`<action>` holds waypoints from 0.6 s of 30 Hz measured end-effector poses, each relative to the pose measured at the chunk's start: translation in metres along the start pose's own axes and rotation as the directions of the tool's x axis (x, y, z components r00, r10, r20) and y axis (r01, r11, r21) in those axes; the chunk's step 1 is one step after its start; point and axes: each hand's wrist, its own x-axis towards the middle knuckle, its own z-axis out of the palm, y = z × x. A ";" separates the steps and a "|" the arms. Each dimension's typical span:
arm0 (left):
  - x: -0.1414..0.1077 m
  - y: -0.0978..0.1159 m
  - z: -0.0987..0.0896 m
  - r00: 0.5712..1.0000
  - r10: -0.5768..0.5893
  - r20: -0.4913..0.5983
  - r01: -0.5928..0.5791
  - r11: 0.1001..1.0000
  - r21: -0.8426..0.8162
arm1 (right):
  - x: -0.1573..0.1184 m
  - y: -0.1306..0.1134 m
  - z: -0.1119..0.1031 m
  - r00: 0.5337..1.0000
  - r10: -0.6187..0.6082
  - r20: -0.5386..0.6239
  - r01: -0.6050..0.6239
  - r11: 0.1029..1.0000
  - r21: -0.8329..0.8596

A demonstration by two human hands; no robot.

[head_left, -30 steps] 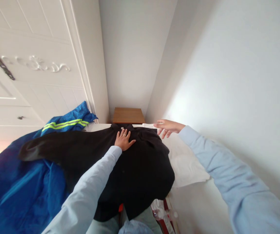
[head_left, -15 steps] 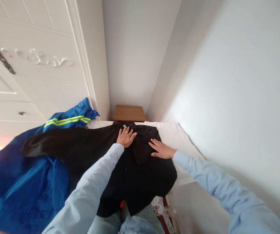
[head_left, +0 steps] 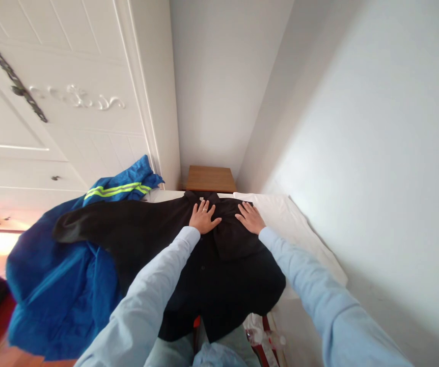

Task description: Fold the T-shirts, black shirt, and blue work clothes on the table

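A black shirt (head_left: 227, 290) with a collar and buttons lies spread out in front of me. One of its sleeves stretches out to the left, while the other is folded across the chest. My left hand (head_left: 203, 218) rests flat just below the collar with its fingers spread. On the folded sleeve near the right shoulder lies my right hand (head_left: 251, 218), palm down and fingers apart. Neither hand grips the cloth. Under the outstretched sleeve is a blue garment (head_left: 62, 285) with yellow-green reflective stripes, hanging down on the left.
A white cloth (head_left: 280, 214) shows beneath the shirt on the right, along the pale wall (head_left: 387, 153). Beyond the collar stands a brown wooden box-like surface (head_left: 211, 178). A white wardrobe (head_left: 101, 56) rises at the left. Clear plastic items (head_left: 259, 334) sit low near my legs.
My right hand has moved up the folded sleeve toward the shoulder. The left hand stays near the collar. The whole view has shifted slightly, and the shirt lies much as before.
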 end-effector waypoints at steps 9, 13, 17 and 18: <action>0.006 -0.011 0.002 0.996 -0.024 -0.092 0.000 0.969 -0.249 | -0.002 0.006 0.009 0.999 -0.012 -0.034 0.010 0.999 -0.053; 0.006 -0.012 0.001 0.985 -0.064 -0.160 0.014 0.955 -0.297 | -0.003 0.004 0.005 1.000 -0.002 -0.016 0.001 0.998 -0.070; -0.003 -0.017 -0.017 0.968 -0.090 -0.236 0.010 0.947 -0.320 | -0.004 0.006 0.009 0.999 -0.021 -0.025 0.018 0.995 -0.101; -0.007 -0.021 -0.026 0.962 -0.095 -0.255 0.010 0.949 -0.315 | -0.004 0.007 0.011 0.999 -0.034 -0.040 0.029 0.993 -0.116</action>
